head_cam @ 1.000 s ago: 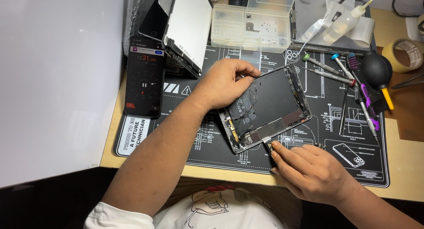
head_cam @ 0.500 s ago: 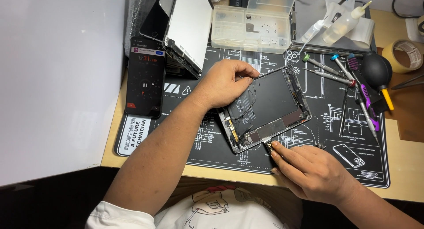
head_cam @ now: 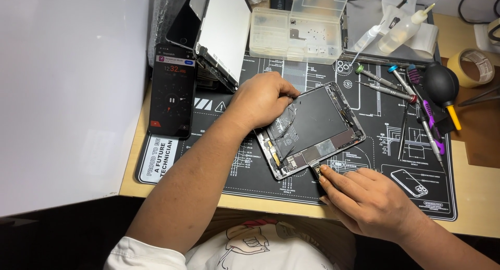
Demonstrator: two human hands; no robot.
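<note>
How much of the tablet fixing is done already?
Done: the tablet lies open, insides showing, and its screen panel leans against the back. In hand: the left hand steadies it while the right hand pinches a small part at its lower edge. Left: the screen isn't back on.

Single head-worn view, looking steeply down from above the person's chest onto the desk (head_cam: 471, 207), at close working range. The black work mat (head_cam: 364, 192) fills the centre and right of the frame; a blank white panel (head_cam: 67, 93) occupies the left third.
</note>
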